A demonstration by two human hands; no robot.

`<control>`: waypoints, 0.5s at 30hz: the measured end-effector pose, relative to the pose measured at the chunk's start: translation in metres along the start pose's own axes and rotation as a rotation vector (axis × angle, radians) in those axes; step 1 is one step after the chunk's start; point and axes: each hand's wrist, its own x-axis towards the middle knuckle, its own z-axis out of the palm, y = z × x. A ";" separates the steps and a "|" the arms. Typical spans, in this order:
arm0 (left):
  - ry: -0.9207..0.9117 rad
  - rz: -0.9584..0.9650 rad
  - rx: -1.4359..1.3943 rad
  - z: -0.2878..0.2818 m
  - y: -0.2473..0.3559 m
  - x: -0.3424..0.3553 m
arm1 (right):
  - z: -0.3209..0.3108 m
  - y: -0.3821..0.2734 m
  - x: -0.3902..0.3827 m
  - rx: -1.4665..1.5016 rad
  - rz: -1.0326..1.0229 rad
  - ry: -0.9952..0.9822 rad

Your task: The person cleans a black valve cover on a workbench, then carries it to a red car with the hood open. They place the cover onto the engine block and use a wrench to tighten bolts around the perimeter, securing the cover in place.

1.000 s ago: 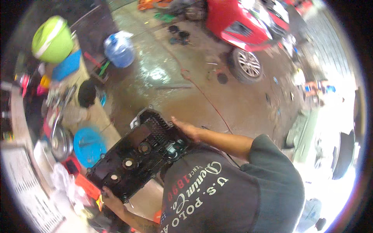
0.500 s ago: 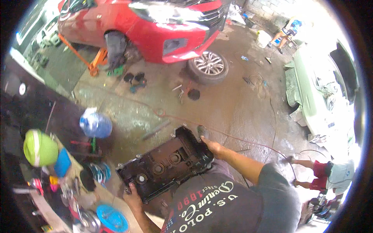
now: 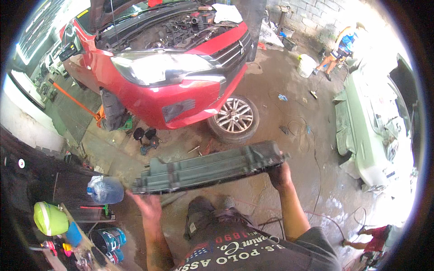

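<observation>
A long black engine valve cover (image 3: 210, 169) is held up in front of my body, one of its long ribbed sides showing. My left hand (image 3: 148, 205) grips its left end from below, the thumb side partly blurred. At the other end, my right hand (image 3: 281, 177) is closed round the lower corner, fingers mostly hidden behind the part. Beyond the cover stands a red car (image 3: 158, 101) with its hood raised and its engine bay (image 3: 181, 34) exposed.
A loose wheel (image 3: 234, 118) lies by the bumper. To the left are an orange jack handle (image 3: 74, 100), a blue water jug (image 3: 106, 189) and a yellow-green container (image 3: 50, 219). A hose crosses the wet floor. Another person (image 3: 346, 43) is at the far right, another (image 3: 377, 237) near right.
Both hands have raised the valve cover and turned it from its hollow inside with round holes to its long side. My view has tipped up, bringing the engine bay into sight.
</observation>
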 end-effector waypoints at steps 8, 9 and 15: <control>-0.310 -0.265 0.236 0.081 -0.153 0.155 | -0.053 -0.031 0.163 0.152 0.179 0.160; -0.381 -0.270 0.188 0.104 -0.169 0.176 | -0.050 -0.045 0.188 0.184 0.078 0.154; -0.636 -0.104 0.443 0.279 -0.193 0.320 | 0.018 -0.201 0.296 -0.038 -0.170 0.157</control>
